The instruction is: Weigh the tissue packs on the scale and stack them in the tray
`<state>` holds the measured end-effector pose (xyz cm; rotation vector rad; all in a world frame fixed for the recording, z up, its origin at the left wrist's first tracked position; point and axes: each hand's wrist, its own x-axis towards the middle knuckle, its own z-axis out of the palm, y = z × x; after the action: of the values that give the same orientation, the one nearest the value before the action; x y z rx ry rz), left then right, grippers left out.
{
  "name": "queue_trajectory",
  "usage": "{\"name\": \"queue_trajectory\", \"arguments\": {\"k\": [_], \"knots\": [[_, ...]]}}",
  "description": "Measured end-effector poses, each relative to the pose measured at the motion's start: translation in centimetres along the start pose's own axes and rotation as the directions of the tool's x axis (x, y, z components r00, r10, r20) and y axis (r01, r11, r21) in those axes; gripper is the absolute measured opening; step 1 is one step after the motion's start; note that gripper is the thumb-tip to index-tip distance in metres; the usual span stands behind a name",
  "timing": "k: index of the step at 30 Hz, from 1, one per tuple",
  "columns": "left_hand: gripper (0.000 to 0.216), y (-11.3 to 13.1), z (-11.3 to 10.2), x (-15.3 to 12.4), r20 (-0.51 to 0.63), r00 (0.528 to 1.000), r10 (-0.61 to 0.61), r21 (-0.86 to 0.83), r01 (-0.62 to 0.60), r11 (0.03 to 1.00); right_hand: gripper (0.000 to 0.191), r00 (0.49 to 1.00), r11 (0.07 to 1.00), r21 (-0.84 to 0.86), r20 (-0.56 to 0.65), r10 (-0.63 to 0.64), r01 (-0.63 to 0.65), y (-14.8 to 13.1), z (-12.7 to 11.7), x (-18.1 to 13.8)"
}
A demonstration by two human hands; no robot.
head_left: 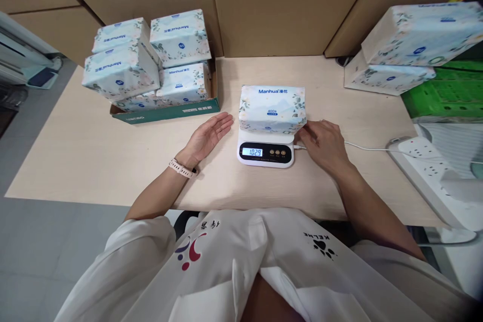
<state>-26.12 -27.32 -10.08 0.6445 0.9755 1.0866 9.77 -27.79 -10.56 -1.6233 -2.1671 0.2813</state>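
Note:
A tissue pack (272, 110), white and pale blue with flowers, rests on a white digital kitchen scale (265, 154) in the middle of the table. The scale's lit display shows digits that look like 1029; I cannot make out a decimal point for certain. My left hand (207, 137) lies palm up just left of the scale, fingers stretched out, holding nothing. My right hand (325, 145) is at the scale's right side, thumb and fingers apart, close to the pack's lower right corner. Whether it touches the pack or the scale I cannot tell.
A green carton (166, 113) at the back left holds several tissue packs. Two more packs (422, 35) are stacked at the back right beside a green crate (445, 91). A white cable (366, 147) runs from the scale toward a power strip (433, 171). Cardboard boxes (275, 10) stand behind.

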Motion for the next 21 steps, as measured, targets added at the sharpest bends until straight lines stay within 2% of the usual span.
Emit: {"name": "queue_trajectory", "arguments": {"k": [21], "knots": [[0.03,0.19,0.27,-0.15,-0.003,1.0,-0.001,0.026,0.001,1.0,0.037,1.0,1.0,0.012,0.025,-0.002,0.001,-0.48,-0.45,0.11]]}}
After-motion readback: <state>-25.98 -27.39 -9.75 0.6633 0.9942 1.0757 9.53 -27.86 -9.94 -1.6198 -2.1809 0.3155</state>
